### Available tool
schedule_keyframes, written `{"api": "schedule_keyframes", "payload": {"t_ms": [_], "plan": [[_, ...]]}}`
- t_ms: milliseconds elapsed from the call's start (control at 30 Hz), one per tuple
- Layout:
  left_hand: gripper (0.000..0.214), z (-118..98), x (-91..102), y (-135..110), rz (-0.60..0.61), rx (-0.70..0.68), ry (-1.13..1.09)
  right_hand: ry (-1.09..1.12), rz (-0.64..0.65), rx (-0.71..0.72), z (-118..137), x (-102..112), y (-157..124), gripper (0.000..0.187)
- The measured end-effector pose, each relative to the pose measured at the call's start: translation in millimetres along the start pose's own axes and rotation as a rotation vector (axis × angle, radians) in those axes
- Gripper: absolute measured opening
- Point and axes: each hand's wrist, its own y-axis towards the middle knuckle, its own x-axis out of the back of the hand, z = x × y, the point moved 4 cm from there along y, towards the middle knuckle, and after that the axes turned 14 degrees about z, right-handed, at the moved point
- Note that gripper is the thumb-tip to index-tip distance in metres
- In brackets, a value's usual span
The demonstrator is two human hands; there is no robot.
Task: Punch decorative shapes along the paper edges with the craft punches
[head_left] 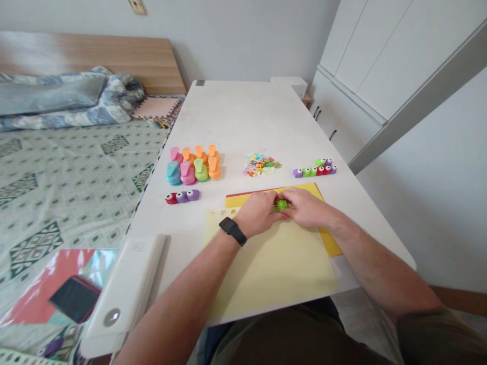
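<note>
A small green craft punch (282, 205) sits at the far edge of a pale yellow sheet of paper (274, 263). My left hand (259, 210) and my right hand (303, 207) are both closed around it from either side, fingers meeting at the punch. Cut-out holes show along the sheet's far left edge. Underneath lies a deeper yellow sheet (312, 191), with a red edge (243, 193) showing behind it. How the punch's jaws meet the paper is hidden by my fingers.
Several large coloured punches (188, 172) stand at the left, with a row of small ones (182, 196) nearer me. Paper cut-outs (261, 165) are heaped mid-table. More small punches (315, 170) line the right. A white device (133, 284) and a dark phone (75, 298) are front left.
</note>
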Motion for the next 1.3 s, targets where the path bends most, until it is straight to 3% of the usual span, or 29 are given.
{"api": "schedule_keyframes", "payload": {"t_ms": [433, 667, 1033, 1233, 1300], "plan": [[0.062, 8, 11.1, -14, -0.032, 0.056, -0.040, 0.055, -0.011, -0.005, -6, 1, -2, 0.030], [0.033, 23, 11.7, -28, -0.058, 0.118, -0.019, 0.168, -0.108, -0.034, -9, 8, -2, 0.030], [0.026, 26, 9.0, -34, -0.084, 0.100, -0.010, 0.430, -0.266, -0.094, -33, 5, 3, 0.038], [0.024, 25, 8.0, -35, -0.067, 0.106, 0.013, 0.564, -0.171, -0.059, -27, 0, 6, 0.038], [0.025, 25, 7.9, -35, -0.062, 0.104, 0.013, 0.529, -0.223, -0.042, -23, 2, 7, 0.041]]}}
